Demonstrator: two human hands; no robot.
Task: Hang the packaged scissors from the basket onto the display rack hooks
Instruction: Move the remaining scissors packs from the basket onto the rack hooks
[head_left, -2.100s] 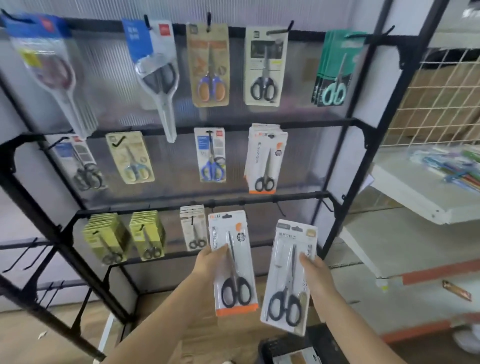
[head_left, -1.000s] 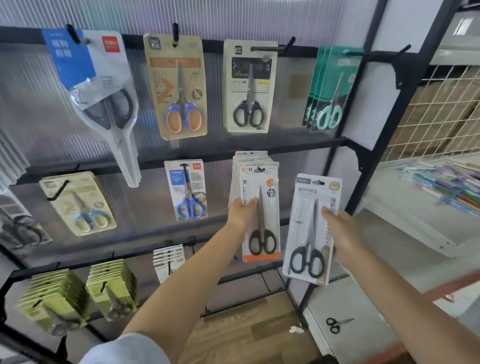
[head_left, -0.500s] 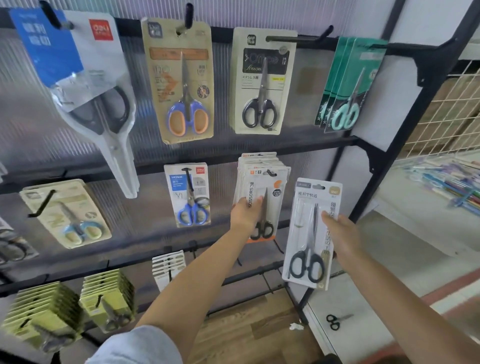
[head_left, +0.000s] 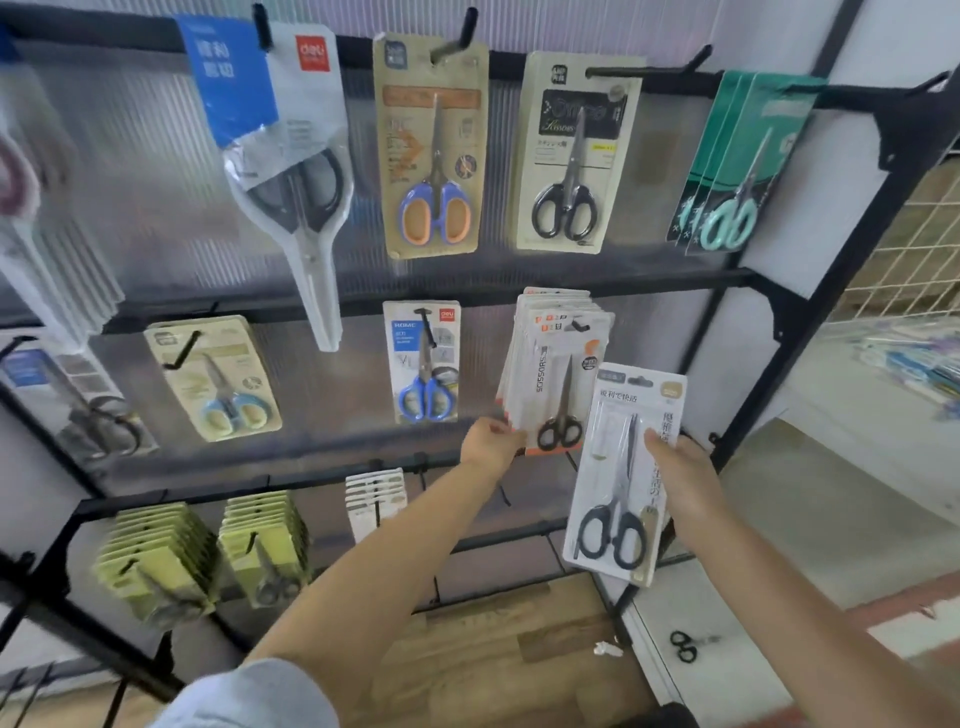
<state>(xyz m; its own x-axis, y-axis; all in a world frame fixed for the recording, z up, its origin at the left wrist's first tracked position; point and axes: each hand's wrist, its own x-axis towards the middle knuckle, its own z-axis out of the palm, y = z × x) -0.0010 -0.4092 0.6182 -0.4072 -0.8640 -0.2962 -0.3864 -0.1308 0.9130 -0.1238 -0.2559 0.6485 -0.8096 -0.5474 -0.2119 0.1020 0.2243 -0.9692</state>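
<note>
The left hand (head_left: 491, 441) pinches the lower left edge of the white-and-orange scissors pack (head_left: 563, 384), the front one of a stack hanging on a hook (head_left: 581, 327) of the black display rack (head_left: 748, 317), middle row, right side. The right hand (head_left: 680, 467) has its grip around a second white scissors pack (head_left: 621, 473), thumb on the front, held upright just right of and nearer than that stack, off any hook. A loose pair of black scissors (head_left: 683, 646) lies on the floor at lower right.

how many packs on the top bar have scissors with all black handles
2: the clear blister pack with a blue card left of centre, and the cream card right of centre. The far-left packs are too blurred to judge.
</note>
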